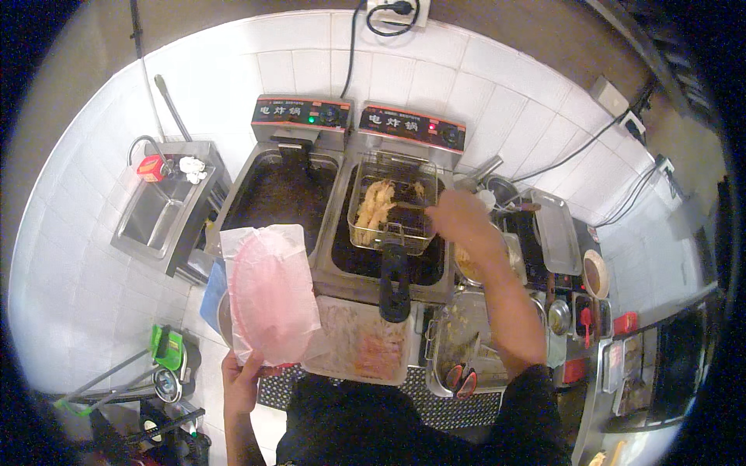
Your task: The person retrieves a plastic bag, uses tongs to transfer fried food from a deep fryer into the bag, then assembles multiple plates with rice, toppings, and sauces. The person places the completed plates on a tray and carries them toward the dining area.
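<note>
My left hand (242,380) grips the near edge of a red oval plate, its thumb on top. A sheet of thin white paper (272,291) covers the plate, and the red shows through. My right hand (457,221) is closed around a thin dark utensil (410,206), too blurred to name exactly. Its tip reaches into a wire fry basket (416,245), beside golden battered fried pieces (375,208). The basket rests over the right fryer tank (350,252), its black handle (395,283) pointing toward me.
On the left stands a second fryer tank (284,194) with dark oil. A stained shallow tray (357,342) lies before the fryers. Red-handled scissors (461,380) rest in a metal tray (454,334). A small sink (159,221) is far left; bowls and a flat tray (558,233) stand right.
</note>
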The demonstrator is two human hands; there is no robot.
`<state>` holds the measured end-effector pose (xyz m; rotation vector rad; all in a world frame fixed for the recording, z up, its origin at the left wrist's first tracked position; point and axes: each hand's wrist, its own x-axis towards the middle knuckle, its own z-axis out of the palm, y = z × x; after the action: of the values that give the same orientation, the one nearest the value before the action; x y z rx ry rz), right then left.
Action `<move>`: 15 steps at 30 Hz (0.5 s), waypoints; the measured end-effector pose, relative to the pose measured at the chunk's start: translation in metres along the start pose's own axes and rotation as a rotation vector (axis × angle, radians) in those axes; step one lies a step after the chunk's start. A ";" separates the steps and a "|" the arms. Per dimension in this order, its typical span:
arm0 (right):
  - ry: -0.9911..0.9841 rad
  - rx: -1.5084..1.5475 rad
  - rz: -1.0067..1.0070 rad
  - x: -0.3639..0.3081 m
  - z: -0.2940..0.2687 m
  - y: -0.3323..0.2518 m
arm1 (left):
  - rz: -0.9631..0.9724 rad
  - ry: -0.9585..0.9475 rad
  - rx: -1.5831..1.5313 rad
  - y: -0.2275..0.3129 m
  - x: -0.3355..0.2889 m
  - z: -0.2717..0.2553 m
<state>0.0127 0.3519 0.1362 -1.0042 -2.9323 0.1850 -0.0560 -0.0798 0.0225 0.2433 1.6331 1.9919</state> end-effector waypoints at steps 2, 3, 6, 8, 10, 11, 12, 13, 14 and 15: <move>0.029 0.021 -0.004 -0.004 -0.019 0.010 | 0.013 0.009 -0.006 -0.005 0.007 -0.002; 0.038 0.021 -0.015 -0.006 -0.021 0.019 | 0.009 0.012 0.012 -0.006 0.011 -0.005; -0.030 0.086 -0.027 -0.011 -0.022 0.020 | 0.006 -0.032 0.069 0.002 0.031 -0.006; -0.072 0.148 -0.027 -0.014 -0.013 0.012 | 0.003 -0.017 0.051 0.008 0.044 -0.001; -0.072 0.201 -0.005 -0.018 -0.003 0.003 | -0.011 -0.043 0.036 0.014 0.058 0.001; -0.105 0.212 0.024 -0.016 -0.002 0.001 | -0.021 -0.070 0.029 0.015 0.065 0.000; -0.143 0.227 0.050 -0.014 0.003 -0.001 | -0.035 -0.091 0.026 0.014 0.071 -0.002; -0.181 0.242 0.076 -0.013 0.006 -0.004 | -0.042 -0.107 0.025 0.010 0.076 -0.004; -0.176 0.258 0.096 -0.014 0.005 -0.007 | -0.050 -0.123 0.025 0.005 0.081 -0.006; -0.169 0.277 0.110 -0.016 0.002 -0.010 | -0.051 -0.135 0.026 0.004 0.085 -0.007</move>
<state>0.0193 0.3338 0.1356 -1.1548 -2.8832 0.6905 -0.1315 -0.0428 0.0077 0.3351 1.5651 1.8753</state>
